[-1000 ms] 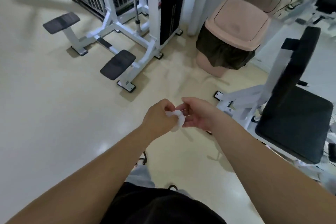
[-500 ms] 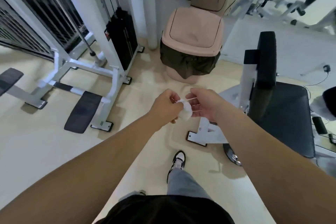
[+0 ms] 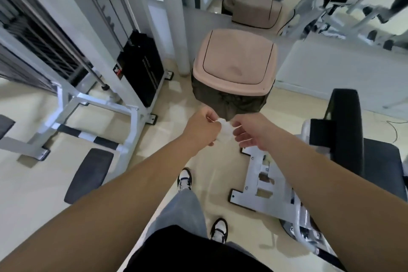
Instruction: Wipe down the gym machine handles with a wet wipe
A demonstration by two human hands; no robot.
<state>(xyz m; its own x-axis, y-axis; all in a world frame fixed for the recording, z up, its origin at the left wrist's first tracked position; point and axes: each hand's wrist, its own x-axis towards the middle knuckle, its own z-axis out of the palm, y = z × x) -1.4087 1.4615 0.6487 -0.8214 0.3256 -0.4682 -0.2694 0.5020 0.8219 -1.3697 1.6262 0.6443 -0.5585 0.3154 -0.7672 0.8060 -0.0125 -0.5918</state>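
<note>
White and crumpled, the wipe (image 3: 224, 131) sat pinched between the left hand (image 3: 204, 131) and right hand (image 3: 249, 131), just before the bin (image 3: 236, 66), probably for binning.

Glossy floor (image 3: 33, 183), painted metal frame (image 3: 72, 99), matt plastic bin lid (image 3: 238, 59).

Under me lay the pale floor (image 3: 35, 174); on it stood my shoes (image 3: 185, 180), a pink-lidded bin (image 3: 235, 68) and white machine frames (image 3: 92, 99).
</note>
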